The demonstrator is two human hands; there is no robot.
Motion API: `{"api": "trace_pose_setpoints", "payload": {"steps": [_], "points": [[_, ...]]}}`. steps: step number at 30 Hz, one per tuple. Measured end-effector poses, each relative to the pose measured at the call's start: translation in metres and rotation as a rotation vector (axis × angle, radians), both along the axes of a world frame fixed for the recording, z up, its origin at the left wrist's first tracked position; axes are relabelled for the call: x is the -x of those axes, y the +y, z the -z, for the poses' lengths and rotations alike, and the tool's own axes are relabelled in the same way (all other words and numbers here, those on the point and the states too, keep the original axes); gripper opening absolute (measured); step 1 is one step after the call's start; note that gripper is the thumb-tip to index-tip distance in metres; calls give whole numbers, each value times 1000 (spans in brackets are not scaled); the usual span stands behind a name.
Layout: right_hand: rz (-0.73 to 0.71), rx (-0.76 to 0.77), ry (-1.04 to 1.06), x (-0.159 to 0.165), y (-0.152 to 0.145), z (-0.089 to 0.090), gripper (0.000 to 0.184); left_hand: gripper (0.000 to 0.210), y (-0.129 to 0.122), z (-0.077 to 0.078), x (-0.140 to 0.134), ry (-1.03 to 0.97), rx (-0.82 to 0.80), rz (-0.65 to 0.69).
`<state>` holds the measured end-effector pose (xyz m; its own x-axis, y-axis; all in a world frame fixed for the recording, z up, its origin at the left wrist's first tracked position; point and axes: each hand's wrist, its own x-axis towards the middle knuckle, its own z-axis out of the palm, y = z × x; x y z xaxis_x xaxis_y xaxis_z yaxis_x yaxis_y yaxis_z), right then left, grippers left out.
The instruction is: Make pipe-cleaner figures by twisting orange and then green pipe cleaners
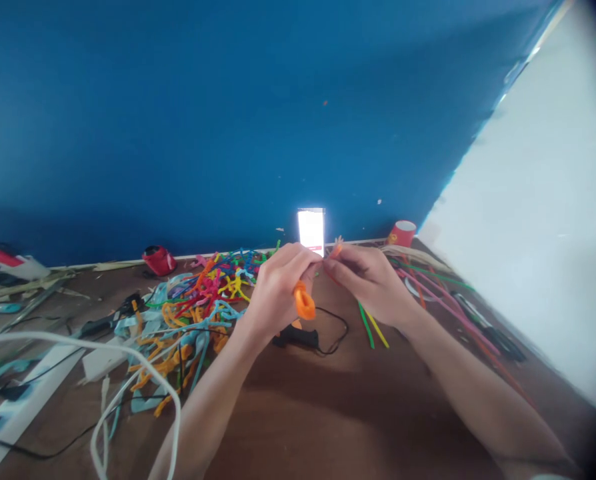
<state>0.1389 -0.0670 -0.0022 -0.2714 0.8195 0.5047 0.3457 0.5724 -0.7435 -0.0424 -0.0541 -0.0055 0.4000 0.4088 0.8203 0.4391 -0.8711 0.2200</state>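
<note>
My left hand (281, 283) is closed around an orange pipe cleaner (305, 303), whose folded loop sticks out below the fingers. Close beside it, my right hand (365, 277) pinches with thumb and forefinger; a bit of orange shows at its fingertips, but what it grips is too small to make out. Both hands are raised over the brown table, almost touching. Behind them stands a phone (311, 230) with a bright white screen. Under the left hand lies a black tool with a cord (298, 335), partly hidden. A green strip (366, 327) and a yellow strip (378, 328) lie below the right hand.
A tangled heap of coloured pipe cleaners (178, 333) covers the left side. A white cable (175, 407) loops over a power strip (28, 407). Red cups (159, 260) stand near the blue wall, one a paper cup (402, 233) at right. Scissors (493, 330) lie far right.
</note>
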Motion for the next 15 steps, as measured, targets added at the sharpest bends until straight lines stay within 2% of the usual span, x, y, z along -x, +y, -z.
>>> {"api": "trace_pose_setpoints", "payload": {"steps": [4, 6, 8, 10, 12, 15], "points": [[-273, 642, 486, 2, 1, -2, 30, 13, 2, 7, 0, 41, -252, -4], [-337, 795, 590, 2, 1, -3, 30, 16, 3, 8, -2, 21, -296, -10], [-309, 793, 626, 3, 1, -4, 32, 17, 3, 7, -3, -25, -230, 17], [-239, 714, 598, 3, 1, -3, 33, 14, 3, 4, -3, -56, -77, 67], [-184, 569, 502, 2, 0, -2, 33, 8, 3, 1, -3, -79, 105, 111], [-85, 262, 286, 2, -3, -3, 38, 6, 2, -4, -3, -148, 372, 163]]}}
